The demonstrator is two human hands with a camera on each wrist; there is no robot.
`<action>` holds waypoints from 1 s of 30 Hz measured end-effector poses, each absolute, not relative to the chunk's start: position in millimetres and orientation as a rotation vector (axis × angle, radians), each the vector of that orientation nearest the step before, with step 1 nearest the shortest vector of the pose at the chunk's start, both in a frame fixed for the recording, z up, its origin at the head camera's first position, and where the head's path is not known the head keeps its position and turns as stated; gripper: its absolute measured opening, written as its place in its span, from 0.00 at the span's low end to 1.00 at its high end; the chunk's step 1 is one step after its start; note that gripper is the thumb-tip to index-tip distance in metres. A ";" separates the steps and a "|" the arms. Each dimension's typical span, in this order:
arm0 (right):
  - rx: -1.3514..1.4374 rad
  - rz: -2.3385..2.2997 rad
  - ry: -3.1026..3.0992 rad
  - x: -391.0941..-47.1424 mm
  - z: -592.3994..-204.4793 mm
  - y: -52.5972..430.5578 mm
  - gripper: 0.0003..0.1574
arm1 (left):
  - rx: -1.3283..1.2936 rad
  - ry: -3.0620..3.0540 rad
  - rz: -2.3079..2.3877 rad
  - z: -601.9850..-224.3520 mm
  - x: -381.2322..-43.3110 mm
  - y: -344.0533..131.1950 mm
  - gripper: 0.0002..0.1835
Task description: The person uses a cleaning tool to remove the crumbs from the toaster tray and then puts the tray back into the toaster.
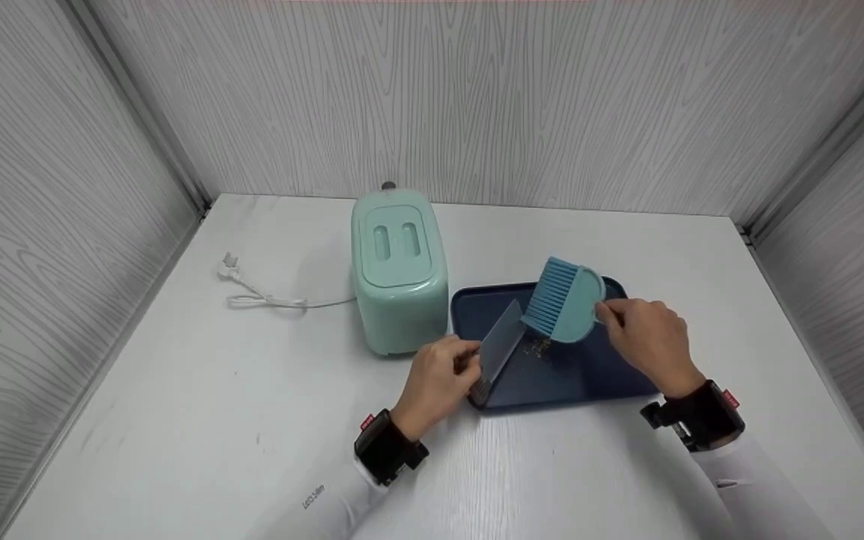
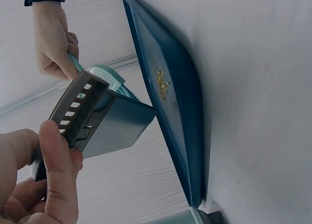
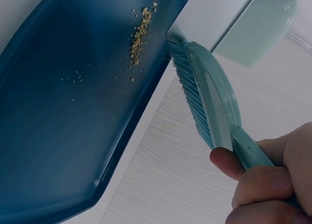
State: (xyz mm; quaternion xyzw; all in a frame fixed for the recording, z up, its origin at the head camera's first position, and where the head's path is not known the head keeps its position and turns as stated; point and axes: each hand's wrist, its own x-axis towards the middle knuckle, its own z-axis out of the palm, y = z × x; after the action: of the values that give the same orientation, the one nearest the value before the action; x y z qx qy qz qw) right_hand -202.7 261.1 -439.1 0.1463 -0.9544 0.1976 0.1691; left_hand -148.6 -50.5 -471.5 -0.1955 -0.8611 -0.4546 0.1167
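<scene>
In the head view my left hand pinches a thin metal crumb tray by its dark end, tilted over a navy serving tray. The left wrist view shows slots in that dark end, with thumb and fingers around it. My right hand grips the handle of a teal brush. Its bristles reach the lower edge of the crumb tray in the right wrist view. Yellowish crumbs lie in a small heap on the navy tray below, with finer specks scattered around.
A mint-green toaster with a lid on top stands left of the navy tray, close to its edge. Its white cord runs left to a plug. Wood-grain panels enclose the white table at the back and sides.
</scene>
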 end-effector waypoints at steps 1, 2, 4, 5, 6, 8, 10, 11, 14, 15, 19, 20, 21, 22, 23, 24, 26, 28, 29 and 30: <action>0.414 0.560 -2.722 -202.4 -438.9 260.8 0.18 | -0.573 -2.519 -1.329 -471.4 -148.6 -50.6 0.10; 0.414 0.557 -2.729 -201.9 -438.7 260.5 0.17 | -0.573 -2.519 -1.327 -471.5 -148.4 -50.6 0.10; 0.417 0.551 -2.745 -201.2 -438.2 260.1 0.17 | -0.575 -2.516 -1.322 -471.6 -148.3 -50.7 0.10; 0.418 0.547 -2.751 -200.8 -438.1 260.0 0.16 | -0.575 -2.515 -1.321 -471.7 -148.2 -50.7 0.10; 0.420 0.543 -2.758 -200.5 -438.0 260.0 0.17 | -0.575 -2.513 -1.321 -471.8 -148.1 -50.8 0.10; 0.423 0.526 -2.769 -200.0 -437.9 260.3 0.18 | -0.577 -2.508 -1.314 -472.2 -148.2 -50.7 0.10; 0.425 0.509 -2.779 -199.7 -438.0 261.2 0.19 | -0.576 -2.503 -1.310 -472.6 -148.5 -50.5 0.10; 0.425 0.501 -2.784 -199.6 -438.0 261.8 0.19 | -0.575 -2.500 -1.309 -472.7 -148.7 -50.4 0.10; 0.424 0.492 -2.801 -198.8 -437.0 264.4 0.19 | -0.568 -2.500 -1.304 -473.5 -149.4 -50.4 0.10; 0.422 0.496 -2.806 -198.5 -436.4 265.4 0.19 | -0.566 -2.500 -1.305 -473.9 -149.6 -50.4 0.10; 0.410 0.532 -2.803 -197.2 -433.0 269.4 0.16 | -0.565 -2.508 -1.300 -474.6 -149.9 -50.9 0.10; 0.407 0.542 -2.797 -197.2 -432.2 270.3 0.15 | -0.567 -2.509 -1.299 -475.0 -150.0 -51.0 0.10; 0.407 0.553 -2.791 -197.3 -431.6 271.2 0.15 | -0.567 -2.510 -1.298 -475.0 -150.0 -51.1 0.10; 0.406 0.565 -2.784 -197.4 -431.0 272.2 0.14 | -0.568 -2.510 -1.299 -475.0 -150.0 -51.2 0.10; 0.407 0.579 -2.779 -197.5 -430.5 273.1 0.14 | -0.569 -2.510 -1.300 -475.2 -150.2 -51.3 0.10; 0.409 0.595 -2.776 -197.6 -430.1 274.0 0.14 | -0.567 -2.510 -1.303 -475.3 -150.4 -51.4 0.10; 0.413 0.639 -2.781 -197.6 -429.5 275.8 0.13 | -0.557 -2.509 -1.310 -475.3 -150.9 -51.4 0.10; 0.416 0.698 -2.792 -196.8 -428.8 277.5 0.12 | -0.552 -2.510 -1.318 -475.1 -151.3 -51.3 0.10; 0.418 0.731 -2.799 -196.3 -428.4 278.2 0.12 | -0.550 -2.511 -1.322 -475.0 -151.5 -51.3 0.10; 0.420 0.764 -2.805 -195.7 -428.2 278.7 0.12 | -0.548 -2.510 -1.326 -474.9 -151.7 -51.3 0.10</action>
State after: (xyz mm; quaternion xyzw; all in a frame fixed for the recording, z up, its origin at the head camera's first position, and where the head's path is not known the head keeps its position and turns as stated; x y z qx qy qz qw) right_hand -195.7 278.7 -428.2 0.1422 -0.9500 0.2587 0.1017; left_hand -151.7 -51.3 -474.9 -0.1879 -0.8615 -0.4549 0.1248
